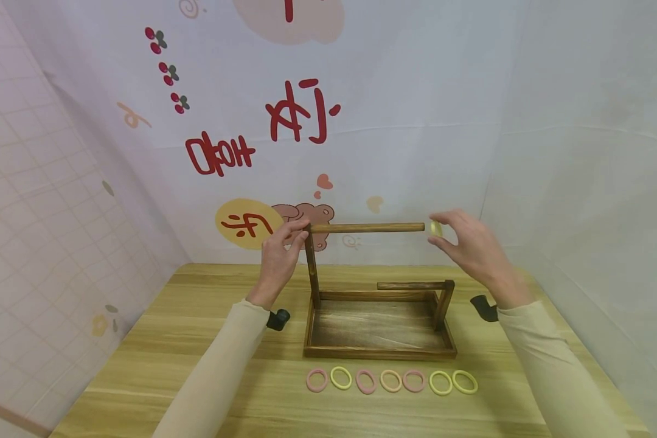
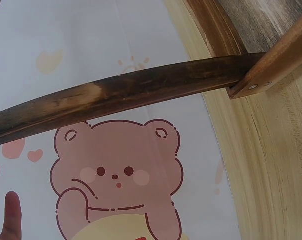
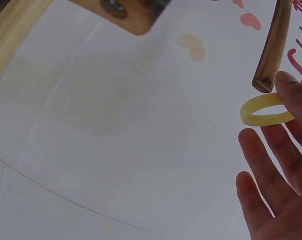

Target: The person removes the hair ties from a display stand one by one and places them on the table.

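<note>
My right hand [image 1: 479, 252] pinches a yellow ring [image 3: 255, 111] between thumb and fingers, right by the free end of the upper rod [image 1: 369, 228]. In the right wrist view the ring lies just off the rod's tip [image 3: 264, 84], its opening visible. At the other end of that rod, my left hand [image 1: 281, 255] grips the top corner of the dark wooden rack's tall post [image 1: 311, 267]. Only a couple of its fingertips [image 2: 12, 215] show in the left wrist view, under the wooden bar [image 2: 116, 92].
The rack's tray base [image 1: 378, 354] stands on the wooden table [image 1: 159, 359], with a shorter post and lower rod [image 1: 410, 285] at its right. In front lies a row of several pink, yellow and orange rings, including a pink ring [image 1: 309, 383]. A printed cloth wall [image 1: 405, 152] rises behind.
</note>
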Tool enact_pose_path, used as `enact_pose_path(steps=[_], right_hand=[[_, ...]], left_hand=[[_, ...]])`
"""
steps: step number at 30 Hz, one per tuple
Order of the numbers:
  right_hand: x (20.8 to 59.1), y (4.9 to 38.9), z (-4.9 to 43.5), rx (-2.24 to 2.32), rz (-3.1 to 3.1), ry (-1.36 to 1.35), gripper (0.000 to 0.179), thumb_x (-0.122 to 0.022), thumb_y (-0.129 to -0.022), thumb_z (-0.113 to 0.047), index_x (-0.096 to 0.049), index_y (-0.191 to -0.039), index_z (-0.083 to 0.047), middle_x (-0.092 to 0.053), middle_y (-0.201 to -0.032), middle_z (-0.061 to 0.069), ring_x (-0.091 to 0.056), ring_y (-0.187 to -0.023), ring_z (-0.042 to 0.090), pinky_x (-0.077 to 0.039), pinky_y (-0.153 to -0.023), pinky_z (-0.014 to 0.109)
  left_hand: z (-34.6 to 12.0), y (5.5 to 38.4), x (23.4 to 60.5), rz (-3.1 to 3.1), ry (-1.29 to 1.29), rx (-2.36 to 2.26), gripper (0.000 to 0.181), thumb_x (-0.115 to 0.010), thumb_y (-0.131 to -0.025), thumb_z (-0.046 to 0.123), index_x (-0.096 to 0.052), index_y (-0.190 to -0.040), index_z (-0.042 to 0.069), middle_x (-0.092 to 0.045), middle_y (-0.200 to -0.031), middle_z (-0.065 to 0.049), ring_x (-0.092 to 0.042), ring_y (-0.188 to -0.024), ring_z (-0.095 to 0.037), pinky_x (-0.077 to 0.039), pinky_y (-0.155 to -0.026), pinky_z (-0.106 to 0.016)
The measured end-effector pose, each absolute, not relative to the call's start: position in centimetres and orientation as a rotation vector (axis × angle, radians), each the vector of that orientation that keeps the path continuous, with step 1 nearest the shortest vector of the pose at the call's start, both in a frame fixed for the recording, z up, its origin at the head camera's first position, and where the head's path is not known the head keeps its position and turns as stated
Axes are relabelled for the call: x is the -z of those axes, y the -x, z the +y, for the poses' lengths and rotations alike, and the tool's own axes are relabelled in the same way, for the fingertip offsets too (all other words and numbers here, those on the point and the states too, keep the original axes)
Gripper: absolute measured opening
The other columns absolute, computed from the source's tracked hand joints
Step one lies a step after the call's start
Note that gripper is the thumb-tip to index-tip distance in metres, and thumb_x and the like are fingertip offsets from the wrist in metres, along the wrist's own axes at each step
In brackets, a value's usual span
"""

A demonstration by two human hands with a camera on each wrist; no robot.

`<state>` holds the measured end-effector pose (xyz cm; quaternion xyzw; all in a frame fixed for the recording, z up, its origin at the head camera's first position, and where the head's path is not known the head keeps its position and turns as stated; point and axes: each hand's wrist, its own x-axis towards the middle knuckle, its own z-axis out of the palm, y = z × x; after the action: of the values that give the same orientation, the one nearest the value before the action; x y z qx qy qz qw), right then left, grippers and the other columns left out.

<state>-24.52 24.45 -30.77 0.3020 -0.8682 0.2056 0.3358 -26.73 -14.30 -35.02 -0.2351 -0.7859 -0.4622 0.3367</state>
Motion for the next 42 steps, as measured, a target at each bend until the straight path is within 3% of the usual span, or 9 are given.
enact_pose_path(steps=[20, 35, 42], right_hand=[[32.8, 21.6, 27.0, -0.485, -2.257, -0.809, 0.047, -0.088, -0.077, 0.004, -0.068, -0.12, 0.003, -0.071, -0.11, 0.014, -0.067, -0.101, 0.035, -0.054, -0.083, 0.05], [35.0, 18.7, 29.6, -0.418, -2.337, -0.798, 0.053, -0.091, -0.072, 0.003, -0.068, -0.119, 0.001, -0.071, -0.104, 0.012, -0.069, -0.092, 0.032, -0.056, -0.075, 0.052], [36.0, 17.8, 30.8, -0.376, -2.332, -0.835, 0.05, -0.092, -0.068, -0.002, -0.07, -0.114, -0.001, -0.073, -0.105, 0.01, -0.071, -0.084, 0.027, -0.056, -0.071, 0.049]], left_hand=[[-14.2, 26.9, 35.3, -2.046, 0.587, 1.214, 0.028, -0.068, -0.101, 0.011, -0.072, -0.127, 0.003, -0.069, -0.134, -0.01, -0.066, -0.122, -0.028, -0.057, -0.096, -0.048], [-14.0, 26.9, 35.3, -2.039, 0.591, 1.214, 0.028, -0.067, -0.101, 0.009, -0.072, -0.127, 0.004, -0.069, -0.13, -0.018, -0.069, -0.117, -0.03, -0.056, -0.098, -0.049], [-14.0, 27.0, 35.4, -2.015, 0.588, 1.236, 0.027, -0.068, -0.101, 0.009, -0.072, -0.127, 0.004, -0.07, -0.131, -0.015, -0.071, -0.112, -0.029, -0.057, -0.094, -0.049]])
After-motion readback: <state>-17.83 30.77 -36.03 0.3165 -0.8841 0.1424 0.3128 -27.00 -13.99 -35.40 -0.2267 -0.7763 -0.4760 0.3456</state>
